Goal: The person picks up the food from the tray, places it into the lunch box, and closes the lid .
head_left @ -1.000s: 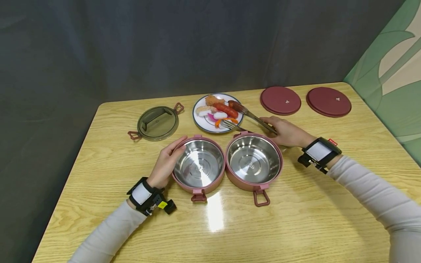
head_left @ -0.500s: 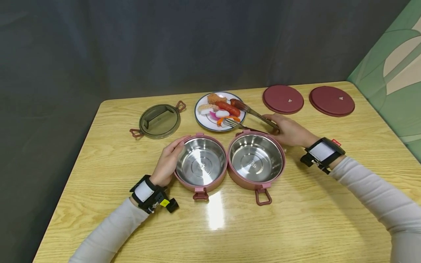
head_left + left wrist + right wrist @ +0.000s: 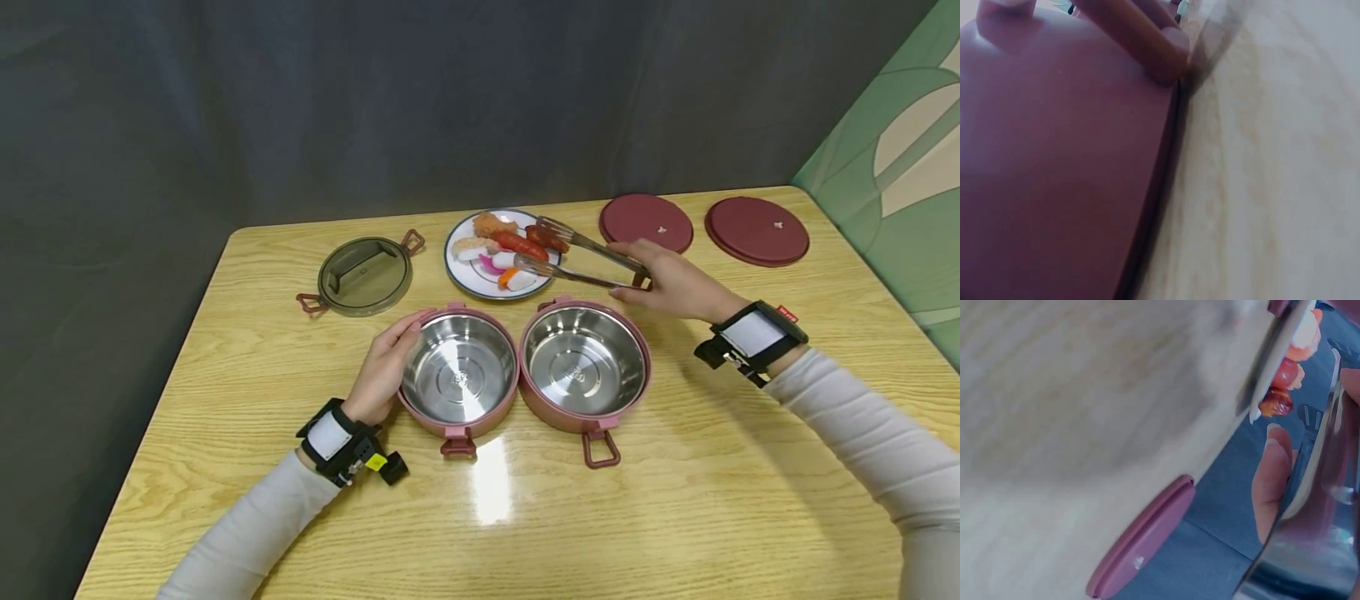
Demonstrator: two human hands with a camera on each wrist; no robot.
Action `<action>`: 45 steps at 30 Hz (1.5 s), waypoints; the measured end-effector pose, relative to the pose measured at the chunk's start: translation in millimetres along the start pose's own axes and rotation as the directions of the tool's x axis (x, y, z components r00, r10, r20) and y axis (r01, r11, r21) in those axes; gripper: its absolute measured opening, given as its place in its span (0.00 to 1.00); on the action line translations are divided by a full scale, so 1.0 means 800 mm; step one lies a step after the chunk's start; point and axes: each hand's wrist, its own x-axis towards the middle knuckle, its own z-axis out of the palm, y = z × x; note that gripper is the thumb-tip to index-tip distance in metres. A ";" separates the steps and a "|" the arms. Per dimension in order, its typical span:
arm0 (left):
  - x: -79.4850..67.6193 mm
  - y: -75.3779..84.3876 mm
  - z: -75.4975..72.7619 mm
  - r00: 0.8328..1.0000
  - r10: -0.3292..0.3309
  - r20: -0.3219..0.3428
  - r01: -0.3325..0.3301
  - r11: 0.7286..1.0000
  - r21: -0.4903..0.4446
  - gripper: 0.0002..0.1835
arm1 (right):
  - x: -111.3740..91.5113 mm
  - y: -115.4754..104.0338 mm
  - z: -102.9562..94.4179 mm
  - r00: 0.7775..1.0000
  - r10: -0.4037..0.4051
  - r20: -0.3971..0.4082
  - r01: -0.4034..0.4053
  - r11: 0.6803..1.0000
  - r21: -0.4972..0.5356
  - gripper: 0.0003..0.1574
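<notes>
My left hand (image 3: 384, 371) holds the side of the left steel-lined pink lunch-box bowl (image 3: 459, 379), thumb at the rim and fingers along the outer wall. The bowl's pink wall (image 3: 1060, 150) fills much of the left wrist view. A second such bowl (image 3: 576, 375) stands against it on the right, bare inside. My right hand (image 3: 671, 283) grips metal serving tongs (image 3: 600, 248). Their spread tips hang over a white, blue-rimmed plate (image 3: 468, 273) bearing sausage (image 3: 517, 245), a fried piece (image 3: 491, 224) and other food pieces. Nothing seems pinched between the tips.
A translucent dark lid (image 3: 365, 277) with two clasps lies left of the plate. Two dark red round lids (image 3: 645, 225) lie at the back right. A dark curtain (image 3: 420, 108) hangs behind the wooden table (image 3: 600, 525); a patterned green panel (image 3: 900, 192) stands at right.
My right hand has risen and moved slightly right, lifting the tongs off the food. The tong tips have shifted up and right. My left hand stays on its bowl.
</notes>
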 end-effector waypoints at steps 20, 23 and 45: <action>0.000 0.000 0.000 1.000 -0.001 -0.002 0.001 1.000 0.004 0.23 | 0.026 0.002 -0.017 1.000 0.015 -0.010 -0.016 0.999 -0.049 0.37; 0.000 0.000 0.000 1.000 0.001 0.001 -0.001 1.000 0.005 0.23 | 0.029 0.004 -0.017 1.000 0.017 -0.012 -0.018 0.999 -0.045 0.36; 0.003 -0.004 -0.002 1.000 0.017 0.011 -0.016 1.000 -0.003 0.22 | 0.032 0.005 -0.017 0.999 0.040 -0.014 -0.041 0.997 -0.069 0.33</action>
